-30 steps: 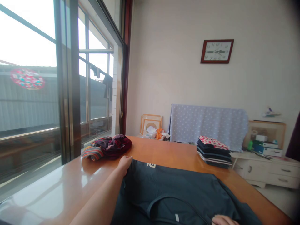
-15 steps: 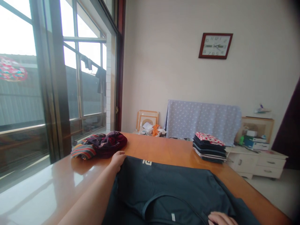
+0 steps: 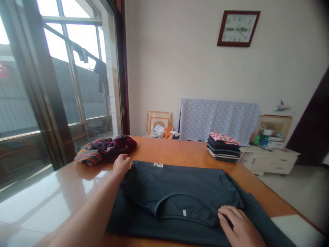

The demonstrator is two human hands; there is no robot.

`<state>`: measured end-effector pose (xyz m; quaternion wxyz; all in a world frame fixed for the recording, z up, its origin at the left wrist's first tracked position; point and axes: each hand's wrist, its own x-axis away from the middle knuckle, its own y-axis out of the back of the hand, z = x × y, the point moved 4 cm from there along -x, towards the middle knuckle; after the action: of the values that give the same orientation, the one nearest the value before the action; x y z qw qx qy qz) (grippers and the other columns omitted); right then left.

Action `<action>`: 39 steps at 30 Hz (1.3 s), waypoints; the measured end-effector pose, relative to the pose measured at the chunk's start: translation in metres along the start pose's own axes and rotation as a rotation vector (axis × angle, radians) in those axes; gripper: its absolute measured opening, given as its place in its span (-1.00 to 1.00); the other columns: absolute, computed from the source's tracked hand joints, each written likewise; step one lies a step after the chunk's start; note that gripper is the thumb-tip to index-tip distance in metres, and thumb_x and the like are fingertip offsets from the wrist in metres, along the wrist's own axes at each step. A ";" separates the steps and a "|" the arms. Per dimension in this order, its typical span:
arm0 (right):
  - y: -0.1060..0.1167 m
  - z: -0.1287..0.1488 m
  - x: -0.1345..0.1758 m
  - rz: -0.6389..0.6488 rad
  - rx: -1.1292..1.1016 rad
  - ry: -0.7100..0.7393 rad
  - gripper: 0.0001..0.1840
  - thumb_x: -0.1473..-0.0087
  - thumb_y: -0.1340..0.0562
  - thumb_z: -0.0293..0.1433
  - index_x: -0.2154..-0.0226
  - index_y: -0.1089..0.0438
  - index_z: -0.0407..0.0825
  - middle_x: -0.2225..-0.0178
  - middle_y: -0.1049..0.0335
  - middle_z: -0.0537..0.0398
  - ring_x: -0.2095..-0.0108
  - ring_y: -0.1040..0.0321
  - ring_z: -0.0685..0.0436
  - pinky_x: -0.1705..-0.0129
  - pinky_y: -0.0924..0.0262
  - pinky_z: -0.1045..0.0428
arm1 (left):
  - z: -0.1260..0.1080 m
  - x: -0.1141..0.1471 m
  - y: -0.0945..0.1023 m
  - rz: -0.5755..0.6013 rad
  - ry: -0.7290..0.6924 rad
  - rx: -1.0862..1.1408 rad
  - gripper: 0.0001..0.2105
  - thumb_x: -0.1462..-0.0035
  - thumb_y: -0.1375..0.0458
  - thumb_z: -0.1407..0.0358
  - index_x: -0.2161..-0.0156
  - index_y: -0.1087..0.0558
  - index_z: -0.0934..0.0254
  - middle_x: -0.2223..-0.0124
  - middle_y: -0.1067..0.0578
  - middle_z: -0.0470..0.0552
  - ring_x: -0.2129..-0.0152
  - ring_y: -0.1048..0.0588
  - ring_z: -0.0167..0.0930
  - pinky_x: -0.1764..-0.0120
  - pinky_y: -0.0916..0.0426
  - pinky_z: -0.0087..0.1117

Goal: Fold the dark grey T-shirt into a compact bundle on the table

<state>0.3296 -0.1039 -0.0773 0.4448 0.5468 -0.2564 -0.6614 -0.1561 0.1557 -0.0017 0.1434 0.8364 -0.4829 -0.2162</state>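
Note:
A dark navy T-shirt (image 3: pixel 185 181) lies spread on the table, its top part turned over so the round neckline and a small white label show. Pale lettering is partly visible along its far edge. Just left of the shirt's far left corner is my left hand (image 3: pixel 121 165), fingers loosely bent and apart from the cloth. My right hand (image 3: pixel 239 221) pinches the shirt near the right end of the neckline, thumb and fingertips together on the fabric.
On the wooden table (image 3: pixel 169 151), a crumpled heap of dark and striped clothes (image 3: pixel 105 149) lies far left. A stack of folded clothes (image 3: pixel 223 147) stands far right. A pale flat sheet (image 3: pixel 295 230) lies near right. Beyond are a spotted cloth cover (image 3: pixel 218 118) and white cabinet (image 3: pixel 272 160).
My left hand has let go of the shirt's far left corner and moved slightly left. The shirt now lies flatter. More of my right hand shows, and the view has tilted down.

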 end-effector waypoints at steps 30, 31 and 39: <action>0.035 0.007 0.000 -0.157 -0.297 -0.193 -0.74 -0.16 -0.12 -0.35 0.18 -0.50 0.05 0.16 -0.55 0.06 0.10 -0.44 -0.17 0.02 -0.28 -0.04 | -0.014 0.218 0.016 0.556 -0.743 -0.300 -0.66 -0.09 -0.11 0.32 0.00 -0.47 0.16 0.01 -0.54 0.03 0.02 -0.49 -0.23 -0.08 -0.32 -0.22; 0.036 0.010 -0.001 -0.123 -0.273 -0.178 -0.74 -0.15 -0.14 -0.35 0.18 -0.51 0.06 0.16 -0.54 0.07 0.10 -0.43 -0.17 0.02 -0.28 -0.04 | -0.016 0.220 0.015 0.553 -0.748 -0.305 -0.67 -0.10 -0.12 0.31 0.00 -0.47 0.16 0.01 -0.54 0.03 0.02 -0.49 -0.23 -0.07 -0.32 -0.23; 0.047 0.035 0.002 0.059 -0.073 -0.045 -0.68 -0.06 -0.24 -0.37 0.10 -0.52 0.13 0.09 -0.50 0.06 0.04 -0.37 -0.20 -0.05 -0.18 -0.06 | -0.028 0.230 0.009 0.518 -0.770 -0.345 -0.76 -0.16 -0.10 0.29 0.10 -0.54 0.12 0.10 -0.56 0.03 0.13 -0.50 -0.23 0.04 -0.33 -0.26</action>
<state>0.3103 -0.1327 -0.0300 0.4780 0.5073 -0.2582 -0.6689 -0.0473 -0.0479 -0.0248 0.1398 0.5123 -0.6500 -0.5436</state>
